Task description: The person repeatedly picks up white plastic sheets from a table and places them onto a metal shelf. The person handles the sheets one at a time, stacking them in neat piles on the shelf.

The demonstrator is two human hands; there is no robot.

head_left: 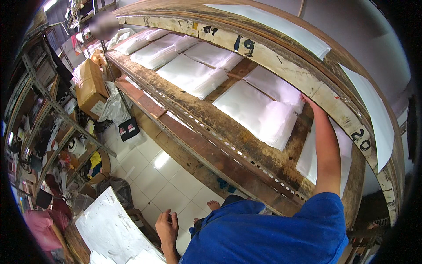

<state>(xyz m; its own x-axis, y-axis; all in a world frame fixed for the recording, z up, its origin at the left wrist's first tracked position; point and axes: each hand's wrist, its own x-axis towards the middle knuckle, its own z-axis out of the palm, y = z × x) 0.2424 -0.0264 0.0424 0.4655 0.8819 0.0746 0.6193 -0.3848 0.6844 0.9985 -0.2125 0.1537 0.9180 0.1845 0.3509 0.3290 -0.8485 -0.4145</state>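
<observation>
A storeroom or packing warehouse, going by the fittings. Worn wooden shelf (246, 132) on slotted steel framing, loaded with flat stacks of clear plastic bags (259, 115). Numbered shelf edge (263, 53) above. Cardboard box (90, 86) propped on a metal rack (48, 103) crowded with odds and ends. White tiled floor (162, 185) below, cluttered at the sides.
</observation>
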